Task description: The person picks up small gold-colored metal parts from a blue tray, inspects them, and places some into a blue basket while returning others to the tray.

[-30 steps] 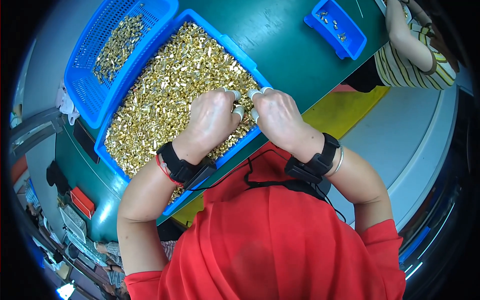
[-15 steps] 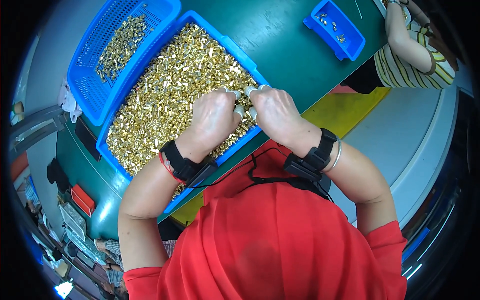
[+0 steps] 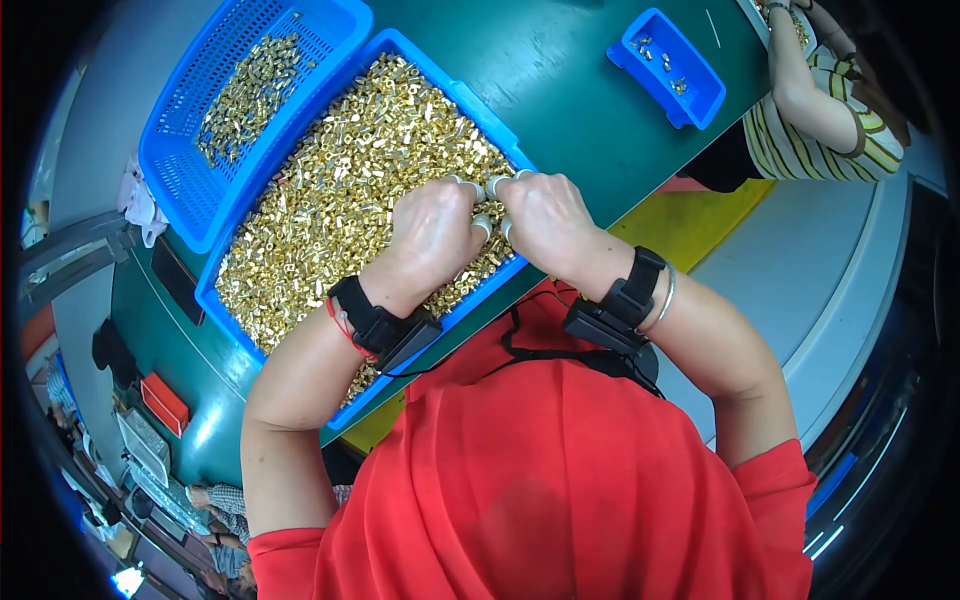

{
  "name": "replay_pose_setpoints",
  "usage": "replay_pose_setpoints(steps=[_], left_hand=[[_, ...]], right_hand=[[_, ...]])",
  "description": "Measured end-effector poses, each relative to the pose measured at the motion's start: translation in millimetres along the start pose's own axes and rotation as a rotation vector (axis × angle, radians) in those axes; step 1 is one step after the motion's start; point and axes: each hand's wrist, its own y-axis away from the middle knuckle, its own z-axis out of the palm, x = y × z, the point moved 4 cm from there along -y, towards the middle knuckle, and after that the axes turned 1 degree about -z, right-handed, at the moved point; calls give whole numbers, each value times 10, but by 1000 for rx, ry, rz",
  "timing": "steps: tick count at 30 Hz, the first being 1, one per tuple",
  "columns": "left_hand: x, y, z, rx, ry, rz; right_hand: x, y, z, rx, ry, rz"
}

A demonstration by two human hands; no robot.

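Note:
Small gold-coloured metal parts (image 3: 340, 190) fill a shallow blue tray (image 3: 490, 122) on the green table. Over the tray's right part, my left hand (image 3: 432, 228) is closed, its thumb and fingertips brought together. Facing it, my right hand (image 3: 548, 222) is closed in the same way, almost touching the left. White covers wrap the fingertips of both hands. Whatever lies between the fingers is too small and too hidden to make out.
A perforated blue basket (image 3: 175, 195) with more metal parts rests against the tray's left side. A small blue bin (image 3: 705, 85) holding a few parts stands at the far right. Beyond it another person (image 3: 820, 110) works at the table. A red box (image 3: 164, 404) sits at left.
Both hands stay pinched together over the tray, with only a slight shift of the fingers and wrists. The whole view has moved a little.

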Motion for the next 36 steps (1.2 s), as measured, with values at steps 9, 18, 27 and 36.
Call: replay_pose_setpoints(steps=[9,18,27,36], left_hand=[[-15,2,-42,-62,-7,65],[-62,-52,-31,-54,94,179],[-219,54,-219,-5,263,150],[-624,238,-1023,266,327,-46]], right_hand=[[-35,-20,24,-57,46,-34],[40,-44,4,-117,4,-86],[-80,-149,-182,-98,-192,-114],[-667,-899,-432,-22,-105,-381]])
